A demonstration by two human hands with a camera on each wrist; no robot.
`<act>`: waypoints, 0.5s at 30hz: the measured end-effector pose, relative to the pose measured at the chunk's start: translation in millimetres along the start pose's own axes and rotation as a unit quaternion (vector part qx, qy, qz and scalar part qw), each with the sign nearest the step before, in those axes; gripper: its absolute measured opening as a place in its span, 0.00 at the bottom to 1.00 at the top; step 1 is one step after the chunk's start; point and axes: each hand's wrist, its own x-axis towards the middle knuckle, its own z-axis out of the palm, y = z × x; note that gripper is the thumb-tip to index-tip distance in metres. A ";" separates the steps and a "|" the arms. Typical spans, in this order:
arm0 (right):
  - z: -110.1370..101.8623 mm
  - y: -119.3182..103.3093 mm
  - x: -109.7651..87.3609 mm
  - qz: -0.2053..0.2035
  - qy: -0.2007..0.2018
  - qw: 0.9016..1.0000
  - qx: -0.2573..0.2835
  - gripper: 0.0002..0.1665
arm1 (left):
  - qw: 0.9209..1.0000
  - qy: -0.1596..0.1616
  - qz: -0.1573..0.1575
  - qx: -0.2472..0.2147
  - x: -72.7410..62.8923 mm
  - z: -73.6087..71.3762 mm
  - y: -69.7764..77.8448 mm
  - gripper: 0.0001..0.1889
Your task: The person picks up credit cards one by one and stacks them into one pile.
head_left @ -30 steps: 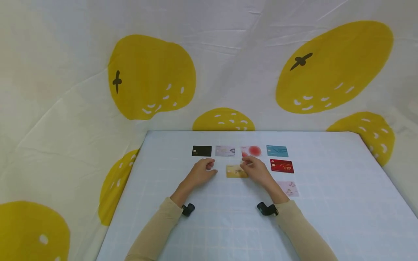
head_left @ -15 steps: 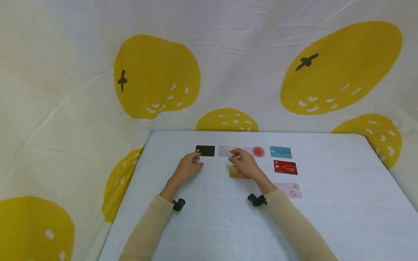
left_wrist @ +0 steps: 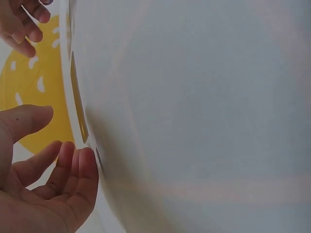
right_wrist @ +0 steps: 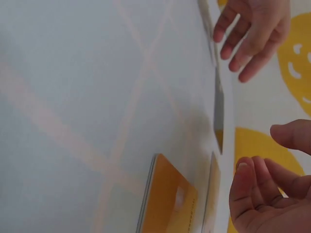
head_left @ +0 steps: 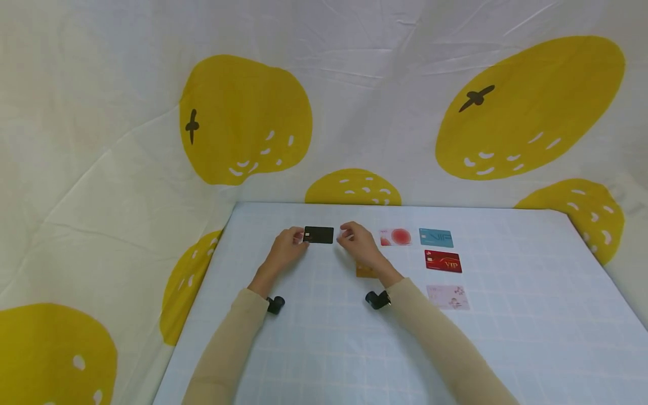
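A black card [head_left: 319, 235] with a chip lies flat on the cloth, between the two hands. My left hand [head_left: 287, 246] is at its left edge, thumb and fingers apart in the left wrist view, and whether the fingertips touch the card I cannot tell. My right hand [head_left: 358, 243] hovers just right of the black card, with a gap between thumb and fingers and nothing held. It hides the silvery-lilac card in the head view. A gold card [right_wrist: 170, 204] lies under my right wrist, partly covered in the head view.
Right of my right hand lie a white card with a red disc [head_left: 396, 237], a teal VIP card [head_left: 436, 237], a red VIP card [head_left: 443, 261] and a pink floral card [head_left: 448, 297]. The table [head_left: 324, 349] ends at a fruit-print cloth backdrop [head_left: 349, 129].
My right hand has moved left and away, from beside the gold card past the silvery-lilac card. My left hand has moved left and up to the black card's left edge. The cards look unmoved.
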 end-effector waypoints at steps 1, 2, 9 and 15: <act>2.8 0.9 2.8 -0.001 0.001 1.000 0.000 0.23 | 1.000 0.001 -0.001 0.001 1.8 -0.5 -0.4 0.24; 5.5 1.7 5.3 -0.004 0.004 1.000 -0.003 0.23 | 1.000 0.003 0.002 0.002 4.0 -0.7 -1.5 0.24; 18.5 6.9 16.3 0.024 0.004 1.000 0.002 0.27 | 1.000 -0.003 0.012 0.018 17.4 -1.0 -10.9 0.25; 24.5 6.8 23.5 0.046 -0.002 0.999 -0.026 0.30 | 0.999 -0.027 -0.008 0.035 25.2 -2.5 -13.1 0.27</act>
